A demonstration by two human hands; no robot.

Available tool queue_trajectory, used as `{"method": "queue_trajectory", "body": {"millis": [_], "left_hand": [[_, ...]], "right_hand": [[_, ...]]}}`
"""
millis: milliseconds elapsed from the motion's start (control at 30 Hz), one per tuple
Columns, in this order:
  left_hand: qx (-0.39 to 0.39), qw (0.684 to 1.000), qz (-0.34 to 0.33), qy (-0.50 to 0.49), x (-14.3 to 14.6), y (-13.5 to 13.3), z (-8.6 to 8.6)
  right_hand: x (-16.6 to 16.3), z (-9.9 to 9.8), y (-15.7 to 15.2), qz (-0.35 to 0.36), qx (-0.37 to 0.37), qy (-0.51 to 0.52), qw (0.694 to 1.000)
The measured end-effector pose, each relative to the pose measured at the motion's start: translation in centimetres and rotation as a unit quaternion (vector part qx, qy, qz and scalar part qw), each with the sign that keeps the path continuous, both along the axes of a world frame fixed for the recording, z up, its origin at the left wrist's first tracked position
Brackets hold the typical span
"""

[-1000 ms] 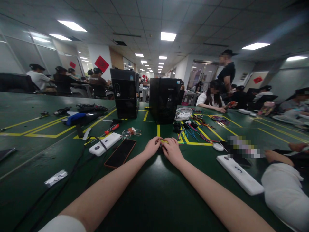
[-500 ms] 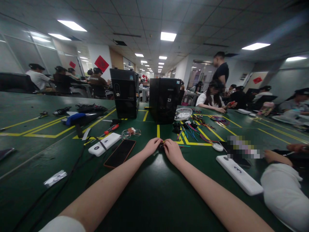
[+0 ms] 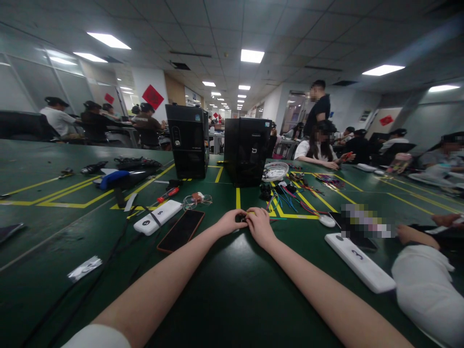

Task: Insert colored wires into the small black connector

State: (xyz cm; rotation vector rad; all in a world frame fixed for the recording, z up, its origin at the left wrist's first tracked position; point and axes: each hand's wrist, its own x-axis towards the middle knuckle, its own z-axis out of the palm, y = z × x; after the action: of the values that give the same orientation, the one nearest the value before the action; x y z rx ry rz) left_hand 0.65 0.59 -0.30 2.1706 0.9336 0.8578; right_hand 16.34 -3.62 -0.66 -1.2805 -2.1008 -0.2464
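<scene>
In the head view my left hand [image 3: 230, 222] and my right hand [image 3: 259, 227] meet over the table's middle. Between their fingertips is a small black part [image 3: 240, 218], mostly covered by the fingers. My left thumb and forefinger pinch it from the left. The fingers of my right hand are bent over its right side. Thin red and green wires [image 3: 278, 219] stick out past my right hand; whether they join the part I cannot tell. Beyond lies a bundle of coloured wires [image 3: 288, 198] with black connectors [image 3: 266, 192].
Two black computer cases [image 3: 186, 140] stand at the back, beside a white basket [image 3: 275, 170]. Left of my arm are a phone [image 3: 181, 231], a white power bank [image 3: 158, 217], glasses [image 3: 197, 199] and a red screwdriver [image 3: 167, 194]. Another power bank [image 3: 358, 263] lies near a neighbour's sleeve [image 3: 424, 285].
My left fingers have opened into a wider curve around the black part. My right fingers have shifted slightly over it. A standing person in the background has moved left.
</scene>
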Motion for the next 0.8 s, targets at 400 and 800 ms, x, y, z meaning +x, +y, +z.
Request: {"method": "queue_trajectory", "body": {"millis": [400, 800], "left_hand": [[0.025, 1.0, 0.004, 0.014, 0.0, 0.1, -0.2], [0.022, 0.997, 0.078, -0.01, 0.1, 0.1, -0.4]], "right_hand": [[0.1, -0.3, 0.3, 0.003, -0.016, 0.03, 0.999], [0.7, 1.8, -1.4, 0.077, -0.029, -0.041, 0.996]]}}
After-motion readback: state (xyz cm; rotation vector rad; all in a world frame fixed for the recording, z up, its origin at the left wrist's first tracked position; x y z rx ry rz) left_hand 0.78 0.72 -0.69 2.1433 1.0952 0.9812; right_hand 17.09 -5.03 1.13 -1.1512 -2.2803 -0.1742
